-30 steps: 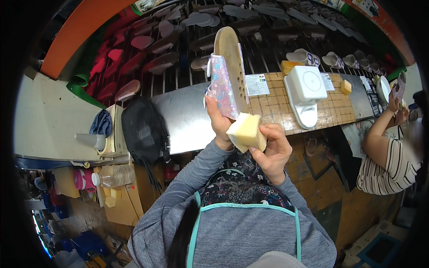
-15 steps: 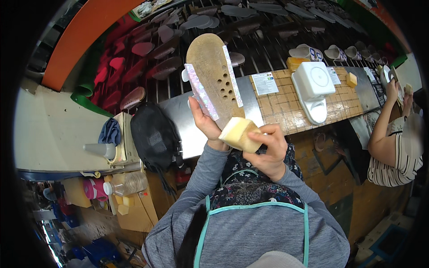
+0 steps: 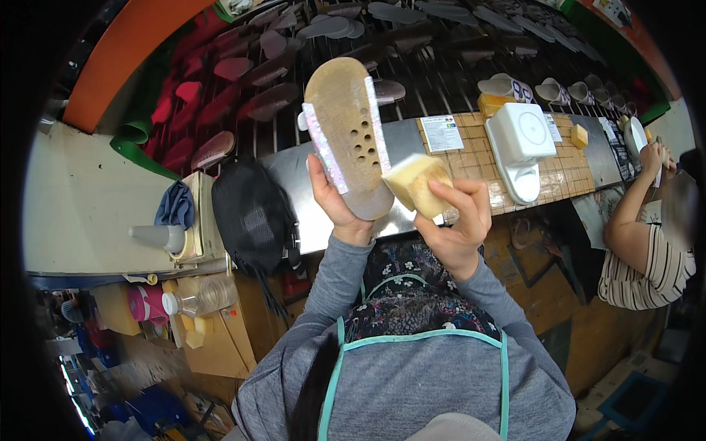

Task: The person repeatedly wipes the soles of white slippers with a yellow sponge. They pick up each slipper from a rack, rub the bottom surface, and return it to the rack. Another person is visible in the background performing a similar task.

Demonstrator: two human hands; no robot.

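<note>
Sole [image 3: 347, 140] turned flatter, foam block [image 3: 413, 184] beside

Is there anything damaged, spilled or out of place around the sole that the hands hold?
Nothing stands out. The left hand holds the tan sole upright with its holes facing the camera; the right hand presses a yellow sponge block to its edge. The bench shows no spill.

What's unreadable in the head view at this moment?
- Upper side of the sandal sole: turned away, only the underside with holes shows.
- Left hand palm: hidden behind the sole.
- Yellow block: lower part covered by the right hand fingers.
- Co-worker's hands: near the rim, too small to tell what they hold.
- Bench front: blocked by the person's body.
</note>
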